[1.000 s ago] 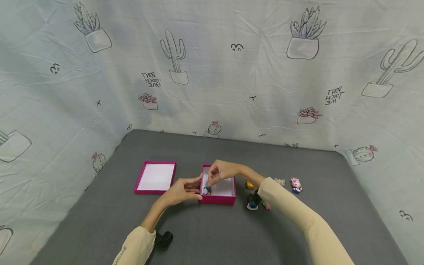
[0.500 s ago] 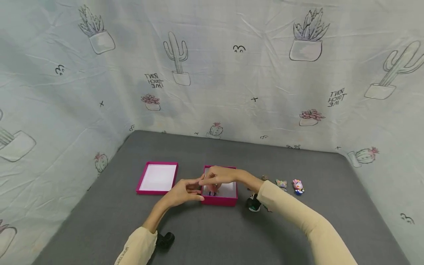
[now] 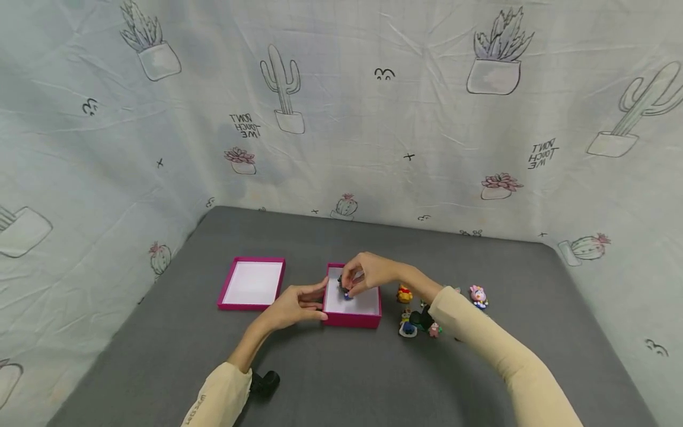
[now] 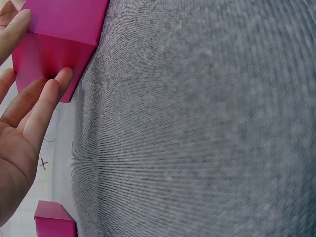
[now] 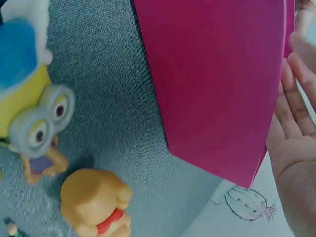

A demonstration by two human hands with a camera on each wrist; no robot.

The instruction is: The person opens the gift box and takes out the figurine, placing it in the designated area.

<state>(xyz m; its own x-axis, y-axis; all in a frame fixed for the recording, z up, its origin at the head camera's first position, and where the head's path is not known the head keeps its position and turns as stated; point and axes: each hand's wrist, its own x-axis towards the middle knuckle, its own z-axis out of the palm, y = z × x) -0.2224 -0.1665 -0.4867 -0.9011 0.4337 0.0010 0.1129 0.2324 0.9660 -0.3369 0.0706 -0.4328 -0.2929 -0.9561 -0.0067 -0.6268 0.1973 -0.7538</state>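
Observation:
A magenta box point(image 3: 352, 321) with a white inside stands on the grey table. My right hand point(image 3: 370, 271) reaches over its right wall and pinches a small dark and blue figurine point(image 3: 347, 295) inside, partly hidden by the fingers. In the right wrist view the right hand point(image 5: 296, 133) shows beyond the box wall point(image 5: 217, 89). With fingers extended, my left hand point(image 3: 290, 307) touches the box's left side, its thumb at the near corner. The left wrist view shows the left hand's fingertips point(image 4: 63, 78) against the box wall point(image 4: 61, 22).
Left of the box lies a magenta-edged lid point(image 3: 253, 284), white side up. To the right stand several figurines: a yellow bear point(image 3: 404, 294), a goggled yellow figure point(image 3: 408, 326), a small pink figure point(image 3: 434, 330) and a pink-eared one point(image 3: 478, 295). A patterned cloth point(image 3: 341, 118) hangs behind.
The figurine has moved from the box's near left corner back and toward the middle, now in my right hand's pinch. My left hand has stayed at the box.

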